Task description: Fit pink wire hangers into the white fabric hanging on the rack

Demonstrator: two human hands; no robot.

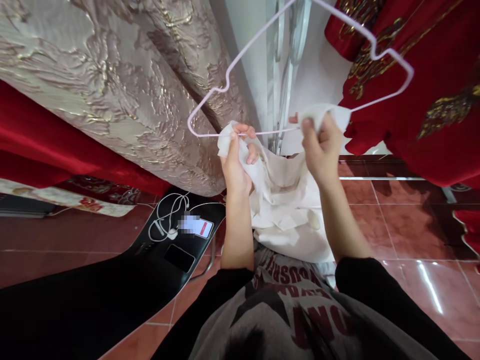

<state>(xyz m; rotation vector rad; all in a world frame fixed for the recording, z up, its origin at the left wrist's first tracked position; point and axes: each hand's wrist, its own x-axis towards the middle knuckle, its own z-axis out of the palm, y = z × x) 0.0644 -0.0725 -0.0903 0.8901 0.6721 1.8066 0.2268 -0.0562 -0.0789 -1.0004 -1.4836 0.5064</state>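
A pale pink wire hanger (243, 51) is held up in front of me, its bottom bar running level across both hands. White cloth (285, 200) drapes over that bar at two places and hangs down toward my lap. My left hand (240, 155) pinches one part of the cloth against the bar, near the hanger's left corner. Closed on another part, my right hand (322, 142) is slightly blurred, right of the bar's middle. The cloth's lower folds rest against my grey printed shirt. What kind of garment it is, I cannot make out.
Textured beige fabric with a metallic sheen (112, 90) hangs at the left, close to my left hand. Red garments with gold trim (442, 90) hang at the right. A black bench (123, 280) at lower left carries a lit phone (195, 226), a dark phone (179, 258) and white cables (168, 212).
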